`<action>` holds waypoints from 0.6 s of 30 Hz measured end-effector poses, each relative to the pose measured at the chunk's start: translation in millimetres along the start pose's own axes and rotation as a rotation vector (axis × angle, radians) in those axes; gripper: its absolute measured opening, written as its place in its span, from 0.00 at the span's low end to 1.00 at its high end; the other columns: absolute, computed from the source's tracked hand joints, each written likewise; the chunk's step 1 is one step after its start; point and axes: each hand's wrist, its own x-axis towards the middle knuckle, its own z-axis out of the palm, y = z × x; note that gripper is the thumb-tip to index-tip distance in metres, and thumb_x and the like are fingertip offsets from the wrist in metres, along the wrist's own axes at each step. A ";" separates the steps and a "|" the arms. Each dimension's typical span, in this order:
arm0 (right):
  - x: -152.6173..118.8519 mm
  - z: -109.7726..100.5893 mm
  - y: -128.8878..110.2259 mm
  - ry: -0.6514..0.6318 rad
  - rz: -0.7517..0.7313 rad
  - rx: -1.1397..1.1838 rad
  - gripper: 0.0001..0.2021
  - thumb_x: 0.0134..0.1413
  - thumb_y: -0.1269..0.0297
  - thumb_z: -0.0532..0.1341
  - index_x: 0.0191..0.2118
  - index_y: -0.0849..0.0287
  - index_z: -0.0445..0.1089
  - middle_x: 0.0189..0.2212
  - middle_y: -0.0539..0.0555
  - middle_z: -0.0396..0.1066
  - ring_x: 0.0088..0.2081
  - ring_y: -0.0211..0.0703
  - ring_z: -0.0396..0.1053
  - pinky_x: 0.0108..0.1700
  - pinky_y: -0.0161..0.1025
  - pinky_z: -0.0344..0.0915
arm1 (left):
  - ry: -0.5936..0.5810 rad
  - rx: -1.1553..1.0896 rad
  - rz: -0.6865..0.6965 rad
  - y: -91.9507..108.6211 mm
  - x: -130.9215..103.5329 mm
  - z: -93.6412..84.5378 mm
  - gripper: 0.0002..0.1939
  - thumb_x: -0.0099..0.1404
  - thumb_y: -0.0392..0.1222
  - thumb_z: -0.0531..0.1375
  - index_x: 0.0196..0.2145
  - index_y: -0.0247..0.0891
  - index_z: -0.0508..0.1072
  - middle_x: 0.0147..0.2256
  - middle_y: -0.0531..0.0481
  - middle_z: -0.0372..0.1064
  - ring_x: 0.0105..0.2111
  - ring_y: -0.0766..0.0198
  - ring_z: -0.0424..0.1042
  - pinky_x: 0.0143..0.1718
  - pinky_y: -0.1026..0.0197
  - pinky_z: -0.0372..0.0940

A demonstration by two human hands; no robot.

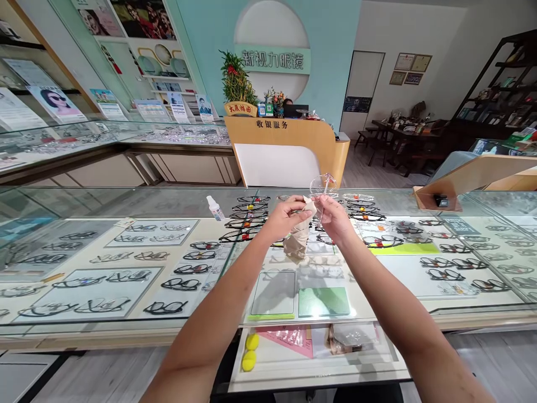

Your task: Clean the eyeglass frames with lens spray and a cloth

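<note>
Above the glass counter, my left hand (286, 217) pinches a beige cleaning cloth (297, 242), which hangs down from the fingers. Close beside it, my right hand (334, 219) grips a pair of clear-framed eyeglasses (324, 183) by a part near the fingertips. The lenses stick up beyond both hands, and the cloth's upper edge is by the glasses. Exactly where cloth and frame touch is hidden by the fingers. Dark-framed eyeglasses (246, 224) with small coloured tags lie in a row on the glass left of my hands, and another row of eyeglasses (364, 210) lies to the right.
A white spray bottle (215, 208) stands on the glass counter (201, 193) at left. Below the counter, an open drawer (319, 374) holds yellow round items (249, 360) and plastic packets. A wooden stand (474, 173) is at right. Behind stands a cashier desk (289, 134).
</note>
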 end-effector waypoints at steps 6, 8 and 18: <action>-0.1 0.4 1.8 -0.021 0.043 0.019 0.15 0.49 0.53 0.83 0.36 0.53 0.82 0.37 0.50 0.84 0.37 0.41 0.77 0.41 0.37 0.74 | 0.055 -0.076 -0.056 -7.9 -0.8 11.5 0.19 0.57 0.54 0.80 0.37 0.39 0.82 0.46 0.45 0.74 0.42 0.59 0.73 0.41 0.61 0.66; -0.1 0.4 2.5 -0.023 0.064 0.018 0.15 0.50 0.54 0.83 0.36 0.53 0.82 0.36 0.49 0.84 0.35 0.40 0.76 0.40 0.36 0.73 | 0.108 -0.187 -0.114 -11.5 -0.2 13.4 0.28 0.50 0.50 0.83 0.43 0.41 0.77 0.43 0.49 0.75 0.38 0.62 0.73 0.40 0.62 0.66; -4.6 2.2 2.7 -0.108 0.096 -0.029 0.19 0.49 0.47 0.83 0.35 0.55 0.82 0.32 0.49 0.82 0.31 0.40 0.73 0.34 0.38 0.70 | -0.068 -0.363 -0.407 -10.3 -0.3 12.3 0.31 0.42 0.54 0.86 0.36 0.35 0.82 0.28 0.54 0.74 0.30 0.65 0.69 0.37 0.61 0.63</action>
